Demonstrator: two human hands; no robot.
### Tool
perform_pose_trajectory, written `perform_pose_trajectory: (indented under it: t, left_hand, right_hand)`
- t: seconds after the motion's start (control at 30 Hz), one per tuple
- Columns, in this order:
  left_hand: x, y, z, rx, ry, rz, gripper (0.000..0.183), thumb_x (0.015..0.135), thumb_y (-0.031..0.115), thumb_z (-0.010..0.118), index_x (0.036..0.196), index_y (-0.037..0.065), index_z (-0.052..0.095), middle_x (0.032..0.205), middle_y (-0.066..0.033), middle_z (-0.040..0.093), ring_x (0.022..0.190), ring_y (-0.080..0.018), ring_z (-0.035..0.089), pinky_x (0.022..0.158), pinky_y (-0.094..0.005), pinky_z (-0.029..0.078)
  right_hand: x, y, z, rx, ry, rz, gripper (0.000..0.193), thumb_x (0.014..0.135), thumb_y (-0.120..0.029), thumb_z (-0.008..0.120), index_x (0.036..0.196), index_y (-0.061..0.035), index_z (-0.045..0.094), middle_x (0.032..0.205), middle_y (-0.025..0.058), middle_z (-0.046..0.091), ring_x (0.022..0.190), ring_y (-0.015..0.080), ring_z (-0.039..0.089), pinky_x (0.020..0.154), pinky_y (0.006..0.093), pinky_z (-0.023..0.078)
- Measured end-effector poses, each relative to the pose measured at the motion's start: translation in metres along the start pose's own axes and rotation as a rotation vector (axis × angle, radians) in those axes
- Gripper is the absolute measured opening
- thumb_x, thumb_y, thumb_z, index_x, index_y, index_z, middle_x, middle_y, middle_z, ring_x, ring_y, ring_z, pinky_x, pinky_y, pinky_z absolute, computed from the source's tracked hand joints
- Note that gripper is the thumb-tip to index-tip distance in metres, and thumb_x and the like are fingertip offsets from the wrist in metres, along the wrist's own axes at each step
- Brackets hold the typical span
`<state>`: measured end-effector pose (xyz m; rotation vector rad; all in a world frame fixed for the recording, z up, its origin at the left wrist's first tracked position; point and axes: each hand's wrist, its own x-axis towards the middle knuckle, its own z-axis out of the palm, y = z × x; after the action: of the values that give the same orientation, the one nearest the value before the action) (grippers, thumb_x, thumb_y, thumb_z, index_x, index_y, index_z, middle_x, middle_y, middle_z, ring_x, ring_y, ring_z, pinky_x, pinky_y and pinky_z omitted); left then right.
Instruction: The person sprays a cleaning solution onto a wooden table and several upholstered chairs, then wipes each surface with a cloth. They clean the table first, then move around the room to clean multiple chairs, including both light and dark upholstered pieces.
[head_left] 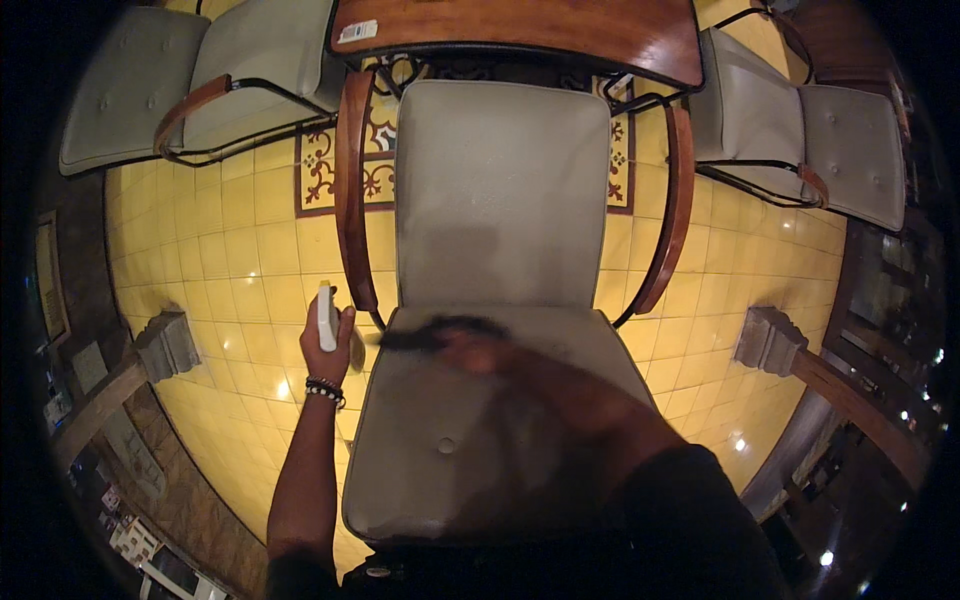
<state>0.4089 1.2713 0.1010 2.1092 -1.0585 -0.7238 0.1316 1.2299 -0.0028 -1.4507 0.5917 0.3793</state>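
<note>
A grey padded chair (500, 190) with curved wooden armrests stands in front of me, its seat toward the table and its buttoned backrest (420, 480) nearer to me. My left hand (322, 345), with beaded bracelets at the wrist, is closed around a white spray bottle (326, 318) with a yellow tip, left of the chair. Most of the bottle below its head is hidden. Smeared by motion, my right hand (475, 352) is on a dark cloth (415, 335) against the upper part of the backrest area, near where it meets the seat.
Beyond the chair is a brown wooden table (520, 25) with a small white label. Similar grey chairs stand at the left (255, 70) and right (745, 110). Yellow floor tiles (235, 260) surround them, with a patterned border. Stone-based wooden posts rise at the left (170, 345) and right (770, 342).
</note>
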Motion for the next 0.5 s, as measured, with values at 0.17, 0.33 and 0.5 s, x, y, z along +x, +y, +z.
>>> perform_pose_trajectory:
  t: [0.17,0.33,0.5]
  left_hand:
    - [-0.007,0.003,-0.025,-0.008,-0.090,-0.047,0.048,0.095,0.023,0.076,0.135,0.001,0.060,0.089,-0.0047,0.063,0.082,-0.0139,0.062,0.079,-0.0314,0.054]
    - [-0.015,0.014,-0.039,0.057,-0.055,0.155,0.052,0.094,0.024,0.078,0.136,0.000,0.059,0.090,-0.0062,0.066,0.083,-0.0161,0.063,0.080,-0.0325,0.054]
    - [-0.024,0.054,-0.058,0.013,-0.168,0.102,0.053,0.094,0.026,0.078,0.136,0.000,0.059,0.089,-0.0060,0.065,0.080,-0.0151,0.061,0.076,-0.0321,0.054]
  right_hand:
    - [-0.151,0.156,-0.093,-0.536,0.013,0.639,0.056,0.108,-0.042,0.030,0.150,-0.0100,0.049,0.160,0.0234,0.038,0.146,0.0458,0.038,0.122,0.0552,0.029]
    - [-0.273,0.004,-0.049,-0.571,-0.088,0.509,0.062,0.110,-0.050,0.032,0.160,-0.0130,0.035,0.165,0.0240,0.029,0.152,0.0427,0.029,0.126,0.0538,0.023]
    - [-0.355,-0.144,-0.001,-0.358,0.057,0.156,0.063,0.110,-0.055,0.029,0.161,-0.0202,0.033,0.168,0.0128,0.030,0.152,0.0356,0.034,0.125,0.0525,0.026]
